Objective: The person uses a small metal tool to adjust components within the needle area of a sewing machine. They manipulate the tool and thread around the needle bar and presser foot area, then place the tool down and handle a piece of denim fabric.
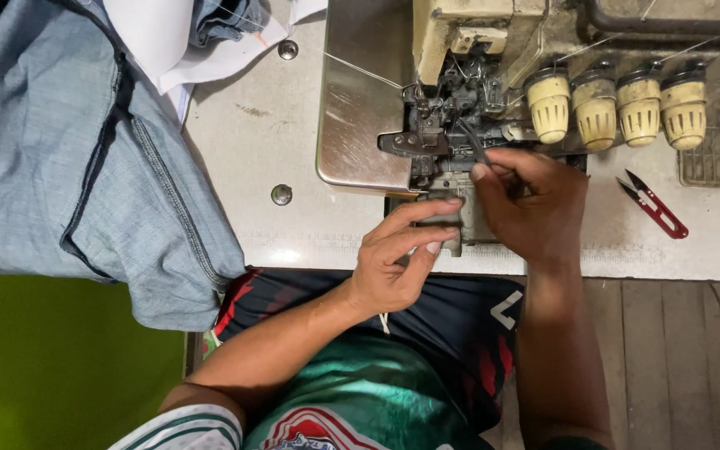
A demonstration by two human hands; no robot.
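A cream overlock sewing machine (460, 33) stands on a white table (252, 142). My right hand (531, 200) pinches thin metal tweezers (475, 143), whose tips reach up into the dark needle and looper area (439, 125). My left hand (397, 254) rests just below the machine's front cover, fingers curled, index and middle fingertips touching the small grey cover plate (452, 212). It holds nothing that I can see. A thin white thread (360, 71) runs from the upper left toward the machine.
Grey-blue denim garments (85, 158) lie piled on the left and hang over the table edge. Red thread snips (653, 204) lie on the table at right. Several cream tension knobs (618, 108) line the machine's right side. White fabric (160, 33) lies at the top left.
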